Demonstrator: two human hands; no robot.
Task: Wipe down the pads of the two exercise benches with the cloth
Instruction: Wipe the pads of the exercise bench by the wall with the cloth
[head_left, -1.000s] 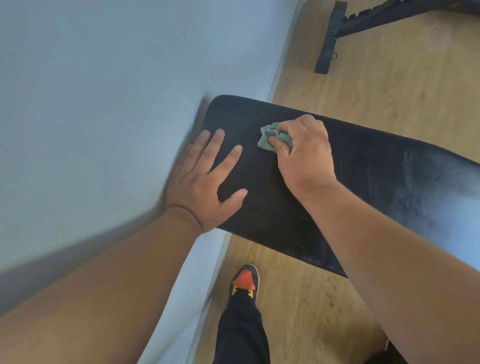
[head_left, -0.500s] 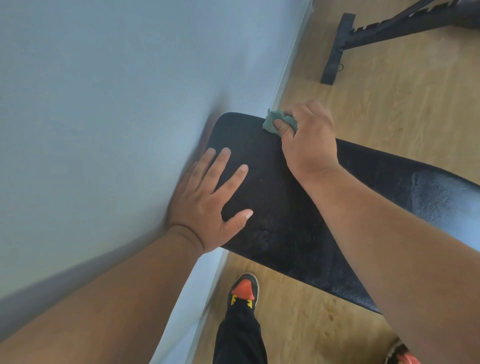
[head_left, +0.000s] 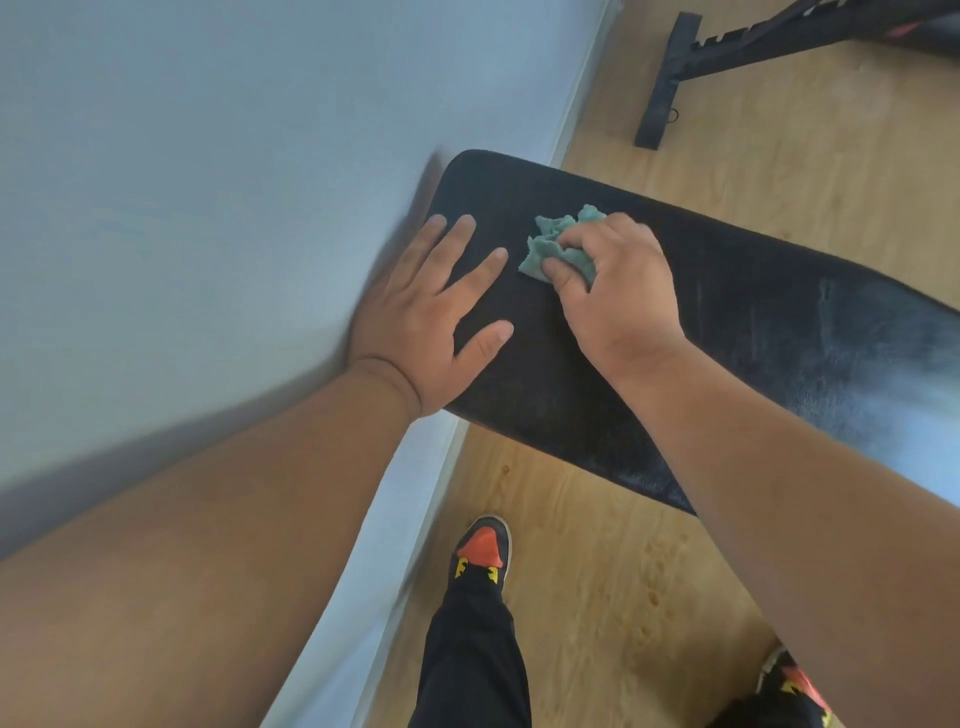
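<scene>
A black padded bench pad (head_left: 753, 332) runs from the wall at the left out to the right edge of the view. My right hand (head_left: 618, 286) presses a crumpled teal cloth (head_left: 550, 244) onto the pad near its wall end, fingers closed on the cloth. Flat on the pad's end beside the wall lies my left hand (head_left: 431, 317), fingers spread, holding nothing. The cloth sits just right of my left fingertips. The second bench (head_left: 779, 36) shows only as a black frame and foot bar at the top right.
A pale blue wall (head_left: 208, 208) fills the left side, close against the pad's end. Wooden floor (head_left: 779, 171) lies around the benches. My legs in black trousers and orange-black shoes (head_left: 483, 551) stand below the pad.
My right hand has pulled the cloth back from the pad's far edge toward the middle of the pad, closer to my left hand. My left hand has stayed planted.
</scene>
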